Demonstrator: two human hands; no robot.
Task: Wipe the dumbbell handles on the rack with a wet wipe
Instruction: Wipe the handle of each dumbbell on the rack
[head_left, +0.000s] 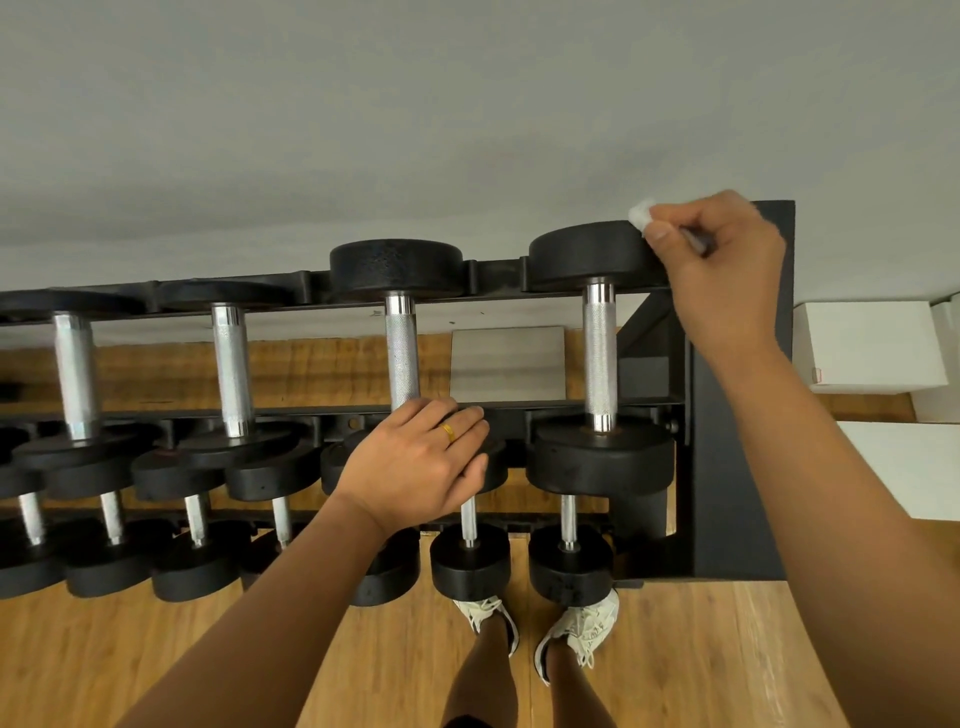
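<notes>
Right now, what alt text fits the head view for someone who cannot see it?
The right hand pinches a white wet wipe at the far head of the top-row end dumbbell, not on its handle. The left hand rests flat on the neighbouring dumbbell's near head on a black rack.

The left hand (415, 460) covers the end of 1 dumbbell (401, 338); the wet wipe (640, 214) barely shows.

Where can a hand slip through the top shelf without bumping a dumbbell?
The widest gap lies between the rightmost handle and the next handle, above the left hand. The lower row at left is crowded, its black heads nearly touching.
</notes>
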